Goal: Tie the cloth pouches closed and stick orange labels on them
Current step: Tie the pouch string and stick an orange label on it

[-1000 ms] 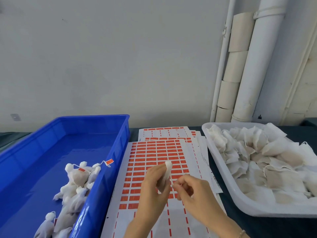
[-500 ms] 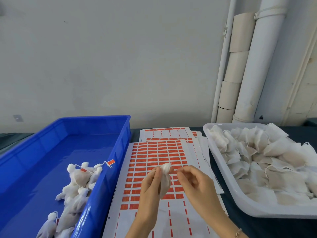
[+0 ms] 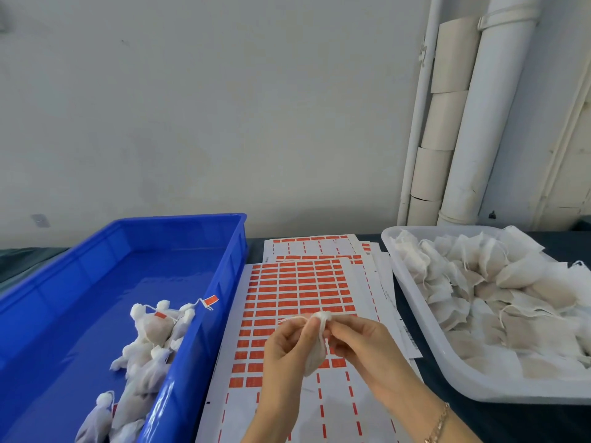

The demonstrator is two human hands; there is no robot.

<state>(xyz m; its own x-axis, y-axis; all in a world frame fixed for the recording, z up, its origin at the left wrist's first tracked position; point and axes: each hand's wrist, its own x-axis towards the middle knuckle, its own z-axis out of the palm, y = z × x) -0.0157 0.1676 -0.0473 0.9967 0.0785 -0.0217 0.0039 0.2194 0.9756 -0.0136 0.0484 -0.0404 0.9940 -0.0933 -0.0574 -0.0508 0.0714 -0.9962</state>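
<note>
Left grip (image 3: 283, 350): pinches pouch (image 3: 315, 358) neck.
Right grip (image 3: 367, 343): pinches same neck.
Handling: we judge it soft, light; take hold at gathered neck.

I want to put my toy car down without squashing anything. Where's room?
The blue bin is bare in its far half, behind the tied pouches at its near end. The white tub is full, and label sheets cover the middle, where the left hand and right hand hold a pouch.
</note>
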